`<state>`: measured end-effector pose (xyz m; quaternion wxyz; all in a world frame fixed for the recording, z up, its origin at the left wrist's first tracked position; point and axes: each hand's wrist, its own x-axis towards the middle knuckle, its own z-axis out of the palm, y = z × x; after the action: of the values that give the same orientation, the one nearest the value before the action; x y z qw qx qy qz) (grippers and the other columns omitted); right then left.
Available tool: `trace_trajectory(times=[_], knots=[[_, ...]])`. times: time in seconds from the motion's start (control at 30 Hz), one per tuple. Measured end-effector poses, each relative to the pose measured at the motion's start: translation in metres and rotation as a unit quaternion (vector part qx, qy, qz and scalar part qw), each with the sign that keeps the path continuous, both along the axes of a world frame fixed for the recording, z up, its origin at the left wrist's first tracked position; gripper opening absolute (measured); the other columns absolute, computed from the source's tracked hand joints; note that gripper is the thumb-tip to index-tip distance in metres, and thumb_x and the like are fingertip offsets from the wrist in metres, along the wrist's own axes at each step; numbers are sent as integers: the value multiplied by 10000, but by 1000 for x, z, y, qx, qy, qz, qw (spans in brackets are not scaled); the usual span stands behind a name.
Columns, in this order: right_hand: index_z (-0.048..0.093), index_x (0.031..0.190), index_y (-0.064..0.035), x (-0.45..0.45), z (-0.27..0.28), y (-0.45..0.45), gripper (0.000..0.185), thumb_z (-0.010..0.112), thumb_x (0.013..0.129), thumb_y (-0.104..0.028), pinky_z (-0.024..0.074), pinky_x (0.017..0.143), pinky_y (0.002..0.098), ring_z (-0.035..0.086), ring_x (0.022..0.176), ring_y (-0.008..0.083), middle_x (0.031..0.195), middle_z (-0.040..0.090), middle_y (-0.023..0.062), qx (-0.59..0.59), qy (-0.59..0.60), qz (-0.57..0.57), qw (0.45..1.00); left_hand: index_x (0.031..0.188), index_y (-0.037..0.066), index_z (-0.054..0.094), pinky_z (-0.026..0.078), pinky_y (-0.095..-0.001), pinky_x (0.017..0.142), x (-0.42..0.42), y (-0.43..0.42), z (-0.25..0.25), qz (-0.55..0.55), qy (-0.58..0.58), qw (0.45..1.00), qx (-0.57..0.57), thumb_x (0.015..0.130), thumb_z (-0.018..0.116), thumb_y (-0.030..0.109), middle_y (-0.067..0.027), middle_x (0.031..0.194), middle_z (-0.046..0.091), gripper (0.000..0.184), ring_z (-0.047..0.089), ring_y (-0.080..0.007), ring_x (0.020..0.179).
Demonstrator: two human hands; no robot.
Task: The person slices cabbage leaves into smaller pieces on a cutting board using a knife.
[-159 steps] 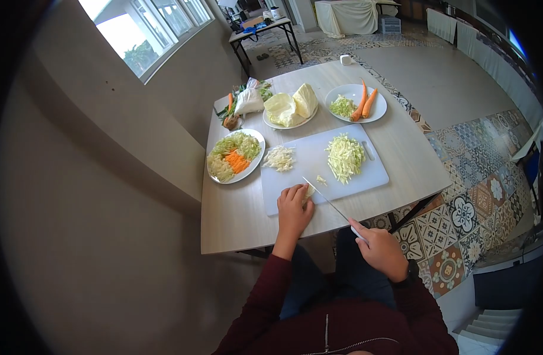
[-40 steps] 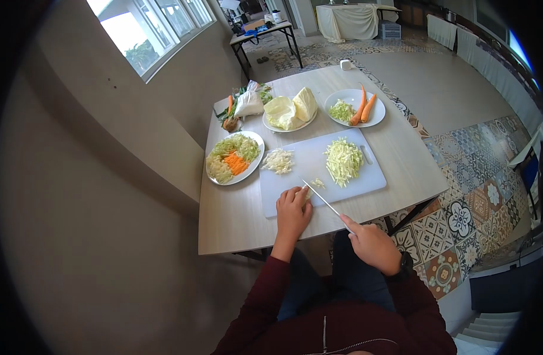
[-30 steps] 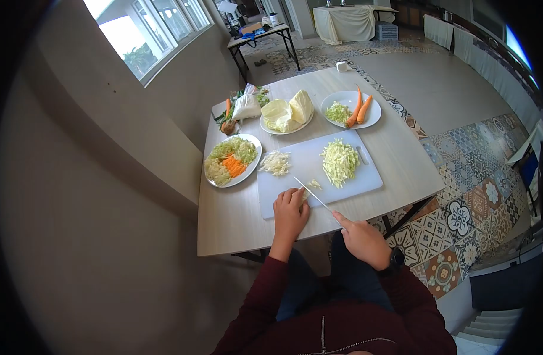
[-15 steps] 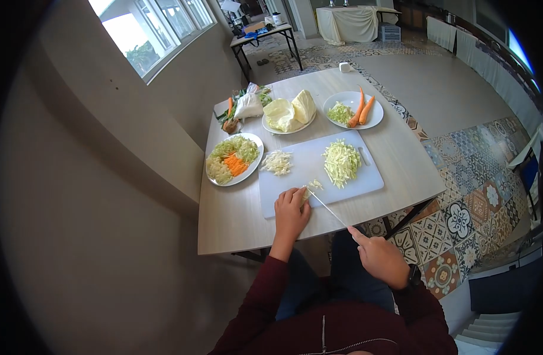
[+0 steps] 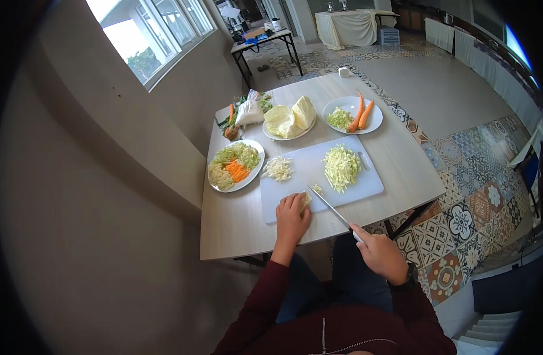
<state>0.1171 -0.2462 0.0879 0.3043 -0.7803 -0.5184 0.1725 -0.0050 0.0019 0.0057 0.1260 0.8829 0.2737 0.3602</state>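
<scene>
Near the front edge of the white cutting board point(image 5: 301, 168), my left hand point(image 5: 292, 216) is closed over a small piece of cabbage point(image 5: 307, 200), pressing it to the board. My right hand point(image 5: 380, 254) grips the handle of a knife point(image 5: 332, 209). Its blade points up and left, with the tip just right of the cabbage piece. A few cut shreds point(image 5: 317, 189) lie by the tip. A large heap of shredded cabbage point(image 5: 342, 168) sits on the board's right, and a smaller pale heap point(image 5: 278, 168) on its left.
Left of the board is a plate point(image 5: 260, 155) of shredded vegetables. Behind stand a plate with cabbage chunks point(image 5: 288, 118) and another with carrots point(image 5: 362, 113) and shreds. A white bag point(image 5: 249, 112) and greens lie at the back left, by the wall.
The knife has shifted slightly right, away from my left fingers, and its blade face is turned more into view. My left hand stays on the cabbage piece. The whole view has tilted slightly.
</scene>
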Motion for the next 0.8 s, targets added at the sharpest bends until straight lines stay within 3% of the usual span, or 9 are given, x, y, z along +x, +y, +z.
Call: trace_trajectory(times=[0.8], knots=[[517, 1473, -178, -6, -6, 2, 513, 574, 963, -161, 534, 722, 521, 672, 793, 423, 847, 684, 212, 34, -3, 4, 999, 1244, 86, 679, 413, -435, 1013, 0, 2, -5, 6, 15, 1000, 10, 877, 683, 150, -82, 1221, 661, 372, 575, -289, 1193]])
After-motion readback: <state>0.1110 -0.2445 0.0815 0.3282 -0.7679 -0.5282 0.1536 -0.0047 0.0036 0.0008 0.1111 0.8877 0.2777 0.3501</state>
